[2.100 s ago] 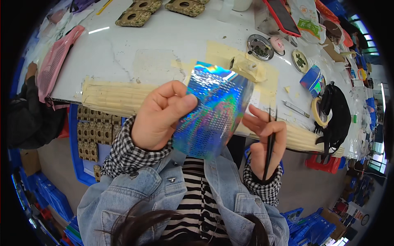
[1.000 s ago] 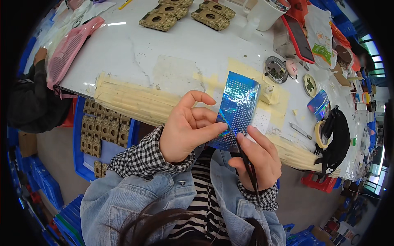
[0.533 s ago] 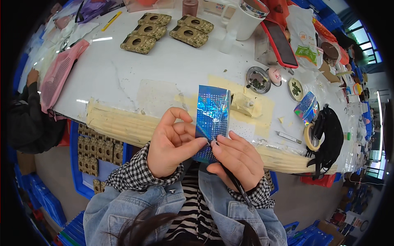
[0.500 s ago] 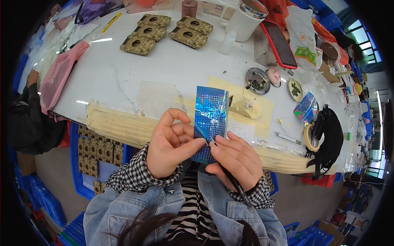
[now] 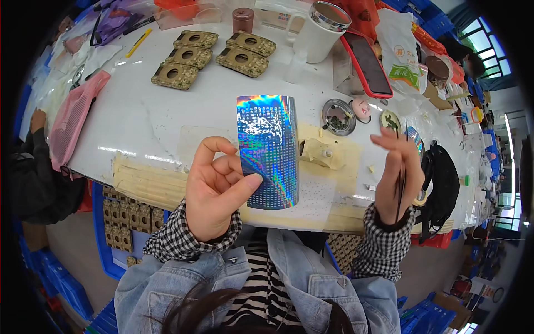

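Note:
A shiny blue holographic sticker sheet [image 5: 270, 145], covered in rows of small marks, stands upright in front of me. My left hand [image 5: 211, 195] pinches its left edge between thumb and fingers. Away to the right, my right hand [image 5: 409, 172] is raised over the table with black tweezers [image 5: 399, 195] in it; fingers partly hide them. Beyond that hand sits a small pale oval dish [image 5: 390, 118] with dark green pieces. A taped yellowish block [image 5: 322, 154] lies just right of the sheet. Several camouflage toy tank hulls [image 5: 189, 57] with round holes rest at the back.
A round glass dish [image 5: 339, 118], a white mug [image 5: 320, 36] and a red-cased phone [image 5: 364, 64] stand back right. A black bag [image 5: 443, 183] lies at the right edge, a pink mesh basket [image 5: 78, 119] at left. Below left, a blue crate [image 5: 103, 239] holds more hulls.
My right hand has left the sheet and swung right with the tweezers. The left hand has moved slightly left, still gripping the sheet, which now shows more of its face.

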`<state>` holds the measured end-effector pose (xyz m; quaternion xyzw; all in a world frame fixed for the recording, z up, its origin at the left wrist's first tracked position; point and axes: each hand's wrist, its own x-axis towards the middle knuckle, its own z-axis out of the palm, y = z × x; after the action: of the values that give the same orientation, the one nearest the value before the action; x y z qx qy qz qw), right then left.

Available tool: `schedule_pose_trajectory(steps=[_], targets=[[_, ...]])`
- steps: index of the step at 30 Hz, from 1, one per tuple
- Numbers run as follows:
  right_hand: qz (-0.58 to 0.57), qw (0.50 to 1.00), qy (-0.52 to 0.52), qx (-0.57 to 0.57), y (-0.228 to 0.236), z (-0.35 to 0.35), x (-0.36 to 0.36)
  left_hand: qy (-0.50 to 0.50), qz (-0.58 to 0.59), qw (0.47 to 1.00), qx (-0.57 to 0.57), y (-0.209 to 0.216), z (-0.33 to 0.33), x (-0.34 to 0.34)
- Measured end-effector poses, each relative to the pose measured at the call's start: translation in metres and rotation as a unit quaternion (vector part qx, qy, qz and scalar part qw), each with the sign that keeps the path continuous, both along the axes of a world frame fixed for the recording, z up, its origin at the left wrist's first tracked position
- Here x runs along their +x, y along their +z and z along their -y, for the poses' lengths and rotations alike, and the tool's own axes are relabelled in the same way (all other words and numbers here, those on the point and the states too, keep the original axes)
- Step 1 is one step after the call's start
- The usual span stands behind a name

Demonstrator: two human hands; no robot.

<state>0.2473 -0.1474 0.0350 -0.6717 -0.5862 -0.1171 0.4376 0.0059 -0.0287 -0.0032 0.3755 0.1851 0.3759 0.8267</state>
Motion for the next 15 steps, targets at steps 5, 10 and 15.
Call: schedule_pose_trajectory(steps=[5, 10, 15], targets=[[0.029, 0.998, -0.052, -0.011, -0.001, -0.048, 0.066, 0.001, 0.007, 1.000, 0.018, 0.002, -0.008, 0.010], [0.022, 0.998, -0.056, -0.015, -0.016, -0.073, 0.098, 0.021, 0.003, 1.000, 0.002, -0.003, -0.019, 0.020], [0.008, 0.999, -0.052, -0.004, -0.019, -0.080, 0.099, 0.030, 0.006, 0.999, -0.008, -0.012, -0.025, 0.024]])
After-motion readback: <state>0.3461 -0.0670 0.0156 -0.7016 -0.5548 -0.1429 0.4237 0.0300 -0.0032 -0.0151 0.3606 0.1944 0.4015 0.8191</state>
